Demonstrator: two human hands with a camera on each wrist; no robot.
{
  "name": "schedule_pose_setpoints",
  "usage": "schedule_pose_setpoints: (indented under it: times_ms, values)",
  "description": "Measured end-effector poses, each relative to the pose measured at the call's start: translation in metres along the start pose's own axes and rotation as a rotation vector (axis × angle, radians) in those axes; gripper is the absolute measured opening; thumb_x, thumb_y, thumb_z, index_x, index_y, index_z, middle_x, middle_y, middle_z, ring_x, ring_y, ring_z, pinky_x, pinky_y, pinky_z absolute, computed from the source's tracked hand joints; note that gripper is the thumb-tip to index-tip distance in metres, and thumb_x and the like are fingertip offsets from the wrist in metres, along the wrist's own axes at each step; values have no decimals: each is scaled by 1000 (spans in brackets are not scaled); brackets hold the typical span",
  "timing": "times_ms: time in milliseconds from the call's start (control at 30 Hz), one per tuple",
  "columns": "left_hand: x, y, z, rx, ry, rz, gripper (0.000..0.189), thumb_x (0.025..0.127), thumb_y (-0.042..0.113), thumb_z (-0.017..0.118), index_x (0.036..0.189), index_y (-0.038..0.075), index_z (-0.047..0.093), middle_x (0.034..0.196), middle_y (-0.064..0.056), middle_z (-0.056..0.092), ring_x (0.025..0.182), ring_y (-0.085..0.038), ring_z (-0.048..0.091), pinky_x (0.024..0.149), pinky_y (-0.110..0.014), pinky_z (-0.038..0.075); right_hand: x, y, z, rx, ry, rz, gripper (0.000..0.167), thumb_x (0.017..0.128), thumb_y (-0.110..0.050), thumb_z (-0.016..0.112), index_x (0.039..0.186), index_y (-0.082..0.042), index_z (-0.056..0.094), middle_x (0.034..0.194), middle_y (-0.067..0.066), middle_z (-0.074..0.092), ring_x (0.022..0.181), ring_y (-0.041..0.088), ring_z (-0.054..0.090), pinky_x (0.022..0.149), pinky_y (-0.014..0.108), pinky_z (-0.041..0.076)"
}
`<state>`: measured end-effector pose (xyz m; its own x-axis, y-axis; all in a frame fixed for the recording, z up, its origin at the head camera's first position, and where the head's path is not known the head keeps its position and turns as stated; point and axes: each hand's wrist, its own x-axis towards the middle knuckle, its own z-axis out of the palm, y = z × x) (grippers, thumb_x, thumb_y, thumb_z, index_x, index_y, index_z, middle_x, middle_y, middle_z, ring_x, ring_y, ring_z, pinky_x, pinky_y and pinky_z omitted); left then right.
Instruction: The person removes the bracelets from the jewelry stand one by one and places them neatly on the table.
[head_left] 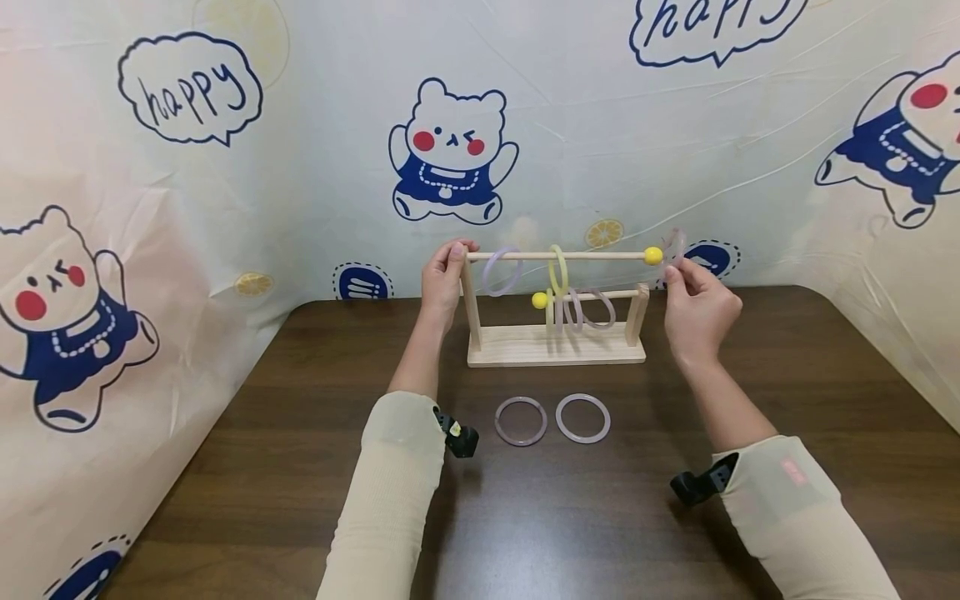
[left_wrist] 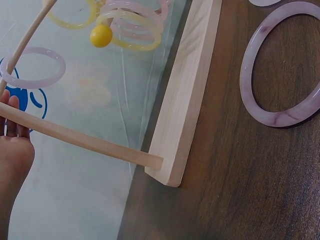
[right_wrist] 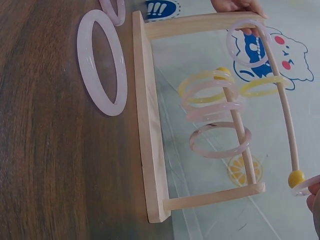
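Note:
A wooden bangle rack (head_left: 555,357) with two rods stands on the table. My left hand (head_left: 441,283) grips the top of its taller left post. Between thumb and fingers, my right hand (head_left: 702,315) pinches a translucent pale pink bangle (right_wrist: 301,191), right at the yellow ball (head_left: 653,256) on the upper rod's free end. A lilac bangle (right_wrist: 230,47) hangs on that rod near the left post, with a yellow bangle (head_left: 563,273) around its middle. The lower rod, tipped by another yellow ball (left_wrist: 101,36), carries several bangles, among them a brown-streaked pink one (right_wrist: 192,147).
In front of the rack, a mottled purple-pink bangle (head_left: 498,425) and a paler bangle (head_left: 559,417) lie flat on the dark wood table (head_left: 570,533). Behind the rack hangs a printed cloth (head_left: 330,167) with cartoon bears. A small black camera is strapped at each sleeve.

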<state>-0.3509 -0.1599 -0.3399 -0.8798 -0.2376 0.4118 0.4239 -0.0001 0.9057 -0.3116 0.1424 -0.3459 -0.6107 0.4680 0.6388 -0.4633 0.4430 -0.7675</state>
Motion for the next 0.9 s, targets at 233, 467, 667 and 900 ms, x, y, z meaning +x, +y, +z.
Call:
schedule_pose_setpoints:
  times_ms: [233, 467, 667, 900]
  values:
    - [0, 2, 0, -10, -5, -9, 38, 95, 29, 50, 110, -4, 61, 98, -1, 66, 96, -13, 54, 86, -26, 39, 1, -3, -3, 22, 13, 0, 18, 83, -9, 69, 94, 5, 71, 94, 15, 68, 75, -11, 58, 68, 12, 47]
    - [-1, 2, 0, -19, -11, -5, 35, 96, 26, 50, 110, -4, 61, 99, -3, 66, 97, -14, 54, 88, -27, 39, 2, -6, -7, 33, 28, -11, 18, 83, -8, 70, 95, 6, 70, 94, 15, 68, 76, -9, 59, 69, 13, 48]
    - [0, 0, -1, -7, -8, -1, 36, 95, 29, 50, 109, -2, 62, 98, 0, 66, 97, -14, 54, 87, -26, 39, 1, -8, -8, 49, 24, -13, 18, 83, -8, 70, 95, 6, 70, 94, 16, 68, 77, -9, 59, 70, 14, 48]
    - [-1, 0, 0, -11, -9, 3, 36, 95, 28, 49, 109, -3, 61, 99, -3, 66, 97, -15, 55, 87, -27, 40, 1, -9, -12, 55, 1, -10, 18, 83, -7, 69, 95, 5, 71, 96, 16, 67, 77, -9, 59, 70, 13, 47]
